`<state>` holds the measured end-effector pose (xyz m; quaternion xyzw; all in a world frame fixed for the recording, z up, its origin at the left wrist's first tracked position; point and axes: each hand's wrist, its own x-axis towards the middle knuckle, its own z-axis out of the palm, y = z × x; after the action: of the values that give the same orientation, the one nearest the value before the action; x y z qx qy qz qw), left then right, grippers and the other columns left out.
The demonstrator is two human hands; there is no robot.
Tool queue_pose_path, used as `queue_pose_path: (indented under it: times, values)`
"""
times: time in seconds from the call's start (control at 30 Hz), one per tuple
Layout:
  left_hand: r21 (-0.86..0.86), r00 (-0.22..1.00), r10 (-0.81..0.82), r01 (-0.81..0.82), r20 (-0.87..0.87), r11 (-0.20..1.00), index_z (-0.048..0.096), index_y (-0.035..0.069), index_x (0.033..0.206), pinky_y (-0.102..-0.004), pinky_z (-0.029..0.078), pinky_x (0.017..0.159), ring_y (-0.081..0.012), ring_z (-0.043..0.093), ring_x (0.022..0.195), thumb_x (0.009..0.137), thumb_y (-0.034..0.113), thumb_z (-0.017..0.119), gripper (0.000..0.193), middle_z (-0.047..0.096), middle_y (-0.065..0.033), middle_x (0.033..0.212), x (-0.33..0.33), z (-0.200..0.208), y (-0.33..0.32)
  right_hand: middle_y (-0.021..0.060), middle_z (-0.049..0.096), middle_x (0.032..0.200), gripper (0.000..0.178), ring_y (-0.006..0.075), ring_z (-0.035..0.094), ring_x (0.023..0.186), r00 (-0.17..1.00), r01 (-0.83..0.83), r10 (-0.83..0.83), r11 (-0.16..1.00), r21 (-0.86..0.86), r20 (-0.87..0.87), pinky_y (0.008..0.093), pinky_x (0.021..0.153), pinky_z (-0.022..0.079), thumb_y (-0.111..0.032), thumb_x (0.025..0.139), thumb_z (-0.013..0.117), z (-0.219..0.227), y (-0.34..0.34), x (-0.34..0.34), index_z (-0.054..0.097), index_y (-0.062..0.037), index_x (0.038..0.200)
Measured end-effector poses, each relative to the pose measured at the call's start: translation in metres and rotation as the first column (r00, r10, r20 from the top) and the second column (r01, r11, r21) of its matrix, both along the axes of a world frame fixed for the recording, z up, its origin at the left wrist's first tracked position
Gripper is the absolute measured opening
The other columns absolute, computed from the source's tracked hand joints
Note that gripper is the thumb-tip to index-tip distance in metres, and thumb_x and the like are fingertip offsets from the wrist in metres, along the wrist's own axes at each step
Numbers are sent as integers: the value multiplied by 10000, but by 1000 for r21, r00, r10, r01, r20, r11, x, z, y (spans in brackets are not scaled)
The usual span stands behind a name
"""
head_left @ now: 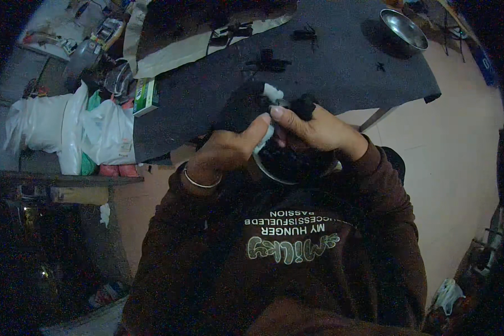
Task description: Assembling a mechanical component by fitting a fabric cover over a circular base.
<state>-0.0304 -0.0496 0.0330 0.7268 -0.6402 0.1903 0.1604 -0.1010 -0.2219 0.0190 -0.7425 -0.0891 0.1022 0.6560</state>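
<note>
Both my hands meet over my lap, thumbs nearly touching. Between them is a soft black fabric piece (238,109) with white stuffing (273,91) showing at its top and near my left thumb. My left hand (232,147), with a bangle on its wrist, is closed on the black piece. The fingers of my right hand (326,130) curl around its other side, thumb pressed near the middle. Just below the hands, a bowl (274,178) with dark contents rests against me, partly hidden. Dim light hides the piece's exact shape.
A dark cloth covers the table (341,67). Small black pieces (269,61) lie on it, and a shiny metal bowl (413,38) stands near its far right corner. White plastic bags (109,131) and a green-white box (145,96) sit at the left.
</note>
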Motion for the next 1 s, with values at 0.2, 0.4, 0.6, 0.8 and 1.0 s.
queue_pose_path:
  times: [0.2,0.4,0.6,0.8,1.0]
  values:
    - [-102,974,7,16,225,995,553,-36,807,-444,402,790,-337,551,818,641,19,539,176,552,-237,845,-8,8,-9,-3,491,586,416,80,442,522,993,93,-88,994,-65,79,217,478,361,-393,839,350,-24,8,7,519,-36,706]
    - [-130,949,-19,63,314,989,546,-50,815,-452,408,779,-353,535,846,640,28,530,192,540,-251,866,-9,9,-5,10,506,635,320,117,473,580,955,167,-174,985,46,239,250,551,397,-332,833,407,-21,14,6,507,-29,819]
    - [-22,983,125,-129,-137,991,534,-41,882,-407,384,804,-338,504,886,743,180,498,263,517,-224,947,-22,4,-12,149,571,705,281,242,560,594,874,483,-382,616,-623,300,321,510,418,-307,789,471,-1,-31,14,573,-48,824]
    - [138,781,260,-221,-567,966,531,-2,931,-357,380,784,-315,506,861,774,308,468,354,541,-148,944,-3,-36,-17,162,549,664,227,304,550,609,802,577,-142,433,-693,580,364,506,432,-240,770,458,-28,-45,53,564,-42,740]
    - [595,70,680,-426,-730,682,530,-3,949,-336,399,754,-232,527,848,801,292,438,343,555,-123,916,-7,25,-28,145,563,681,195,294,558,630,908,416,-205,332,-847,366,346,526,434,-218,748,492,-33,-45,49,568,-39,756]
